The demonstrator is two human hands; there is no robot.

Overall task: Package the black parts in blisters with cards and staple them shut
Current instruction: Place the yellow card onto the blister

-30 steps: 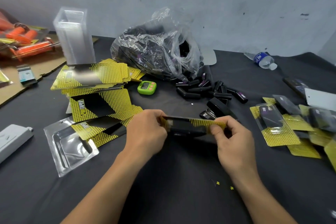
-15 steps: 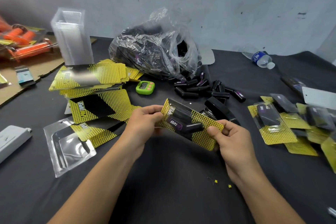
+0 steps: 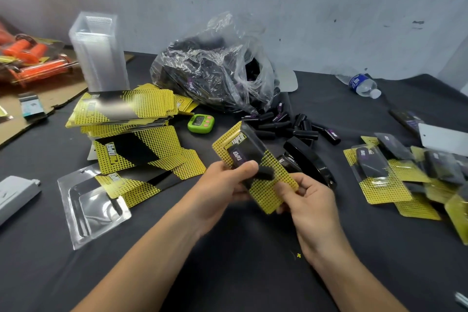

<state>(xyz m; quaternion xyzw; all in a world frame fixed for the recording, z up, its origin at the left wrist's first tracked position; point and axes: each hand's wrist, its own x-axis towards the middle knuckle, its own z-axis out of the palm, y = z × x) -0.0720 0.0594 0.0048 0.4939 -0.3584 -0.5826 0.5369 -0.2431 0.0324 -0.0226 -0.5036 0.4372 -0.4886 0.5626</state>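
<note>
Both hands hold a filled blister pack (image 3: 255,167) above the black cloth: a yellow dotted card with a black part under clear plastic, tilted with its top end away from me. My left hand (image 3: 225,185) grips its left side, thumb over the plastic bubble. My right hand (image 3: 307,197) pinches its lower right corner. A black stapler (image 3: 310,162) lies just behind the pack. Loose black parts (image 3: 286,126) lie spilled from a clear plastic bag (image 3: 215,71). Yellow cards (image 3: 126,114) are stacked at the left, an empty blister (image 3: 88,205) in front of them.
Finished packs (image 3: 405,175) pile up at the right. A tall stack of clear blisters (image 3: 98,50) stands at the back left, a green timer (image 3: 200,123) beside the cards, a water bottle (image 3: 362,85) at the back right. Orange items (image 3: 33,61) lie on cardboard at far left.
The pack went from edge-on and level to face-up and tilted, turned so its top points away. My left thumb moved onto the bubble; my right hand shifted to the lower corner.
</note>
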